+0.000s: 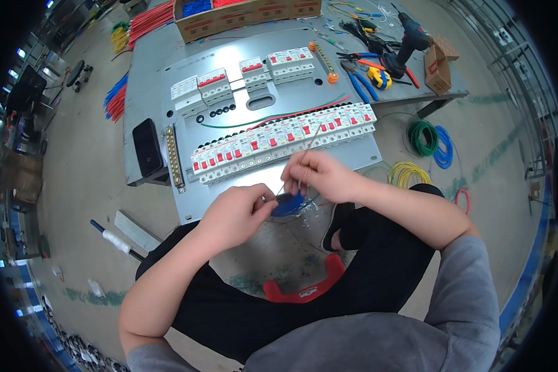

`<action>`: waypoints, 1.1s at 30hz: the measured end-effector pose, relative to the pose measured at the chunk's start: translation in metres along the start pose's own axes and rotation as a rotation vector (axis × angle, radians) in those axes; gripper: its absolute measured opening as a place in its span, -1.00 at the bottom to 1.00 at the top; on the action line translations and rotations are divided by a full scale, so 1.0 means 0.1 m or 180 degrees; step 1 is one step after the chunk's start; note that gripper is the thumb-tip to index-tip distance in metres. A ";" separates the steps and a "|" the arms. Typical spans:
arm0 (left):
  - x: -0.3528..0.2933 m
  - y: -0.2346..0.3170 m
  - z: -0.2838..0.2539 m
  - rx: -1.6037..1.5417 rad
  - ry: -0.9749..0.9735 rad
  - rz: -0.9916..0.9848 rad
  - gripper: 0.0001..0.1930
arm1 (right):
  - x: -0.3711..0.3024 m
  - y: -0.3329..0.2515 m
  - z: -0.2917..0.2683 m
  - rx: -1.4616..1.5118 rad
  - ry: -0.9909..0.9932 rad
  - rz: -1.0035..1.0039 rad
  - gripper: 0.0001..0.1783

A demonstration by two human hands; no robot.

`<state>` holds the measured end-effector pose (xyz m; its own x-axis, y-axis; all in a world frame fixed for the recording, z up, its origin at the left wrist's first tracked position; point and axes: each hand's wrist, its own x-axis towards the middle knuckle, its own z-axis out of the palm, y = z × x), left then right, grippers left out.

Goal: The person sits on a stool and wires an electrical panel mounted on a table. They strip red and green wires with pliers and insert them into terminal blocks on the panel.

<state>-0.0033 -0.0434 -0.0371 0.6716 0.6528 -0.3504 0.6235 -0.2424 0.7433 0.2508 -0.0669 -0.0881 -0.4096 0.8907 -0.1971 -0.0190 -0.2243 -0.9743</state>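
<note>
Both my hands meet over the near edge of a grey metal mounting plate (220, 193). My right hand (321, 175) is closed in a pinch around a thin wire (317, 137), whose upper end slants up across the row of circuit breakers (285, 139). Down between my hands, the wire's lower part reaches the fingertips of my left hand (232, 215), also pinched shut. A small dark spot shows beside those fingertips; I cannot make out what it is. The long breaker row, white with red switches, lies just beyond my hands. Green and red wires (273, 119) run behind it.
Smaller breaker groups (214, 87) sit farther back. Brass terminal strips (173, 158) and a phone (146, 147) are at left. Pliers (359, 84), a tape measure (379, 78) and a cordless drill (409, 42) lie at right. Wire coils (422, 137) and a red stool (307, 291) are below.
</note>
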 end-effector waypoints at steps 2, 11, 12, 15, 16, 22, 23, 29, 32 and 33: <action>0.01 0.00 -0.02 0.0002 0.0005 -0.0120 -0.85 | 0.06 -0.08 -0.19 0.0204 0.0360 -0.0444 -0.74; -0.04 -0.13 -0.06 -0.0082 0.0116 0.0088 -0.83 | 0.09 -0.47 -1.37 -0.1526 0.1991 -0.0903 -0.72; -0.04 -0.13 -0.06 -0.0108 0.0114 0.0065 -0.83 | 0.09 -0.44 -1.39 -0.1552 0.1949 -0.0921 -0.72; -0.06 -0.13 -0.06 -0.0173 0.0107 0.0031 -0.83 | 0.10 -0.38 -1.41 -0.1747 0.1850 -0.0903 -0.72; -0.07 -0.14 -0.07 -0.0185 0.0114 0.0041 -0.83 | 0.11 -0.38 -1.40 -0.1759 0.1815 -0.0880 -0.72; -0.08 -0.14 -0.08 -0.0186 0.0096 0.0043 -0.82 | 0.14 -0.40 -1.36 -0.1890 0.1934 -0.0815 -0.75; -0.09 -0.15 -0.09 -0.0183 0.0093 0.0045 -0.82 | 0.14 -0.41 -1.36 -0.1897 0.1919 -0.0819 -0.75; -0.10 -0.15 -0.11 -0.0160 0.0103 0.0103 -0.82 | 0.10 -0.42 -1.35 -0.1743 0.1989 -0.0711 -0.75; -0.10 -0.14 -0.11 -0.0160 0.0085 0.0060 -0.82 | 0.10 -0.42 -1.33 -0.1863 0.1921 -0.0777 -0.74; -0.10 -0.14 -0.11 -0.0161 0.0082 0.0079 -0.82 | 0.10 -0.42 -1.32 -0.1835 0.1940 -0.0793 -0.74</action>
<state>-0.0233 -0.0389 -0.0378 0.6757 0.6655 -0.3172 0.5854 -0.2227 0.7796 0.3682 0.0039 -0.0637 0.1072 0.9804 0.1656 0.4887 0.0931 -0.8675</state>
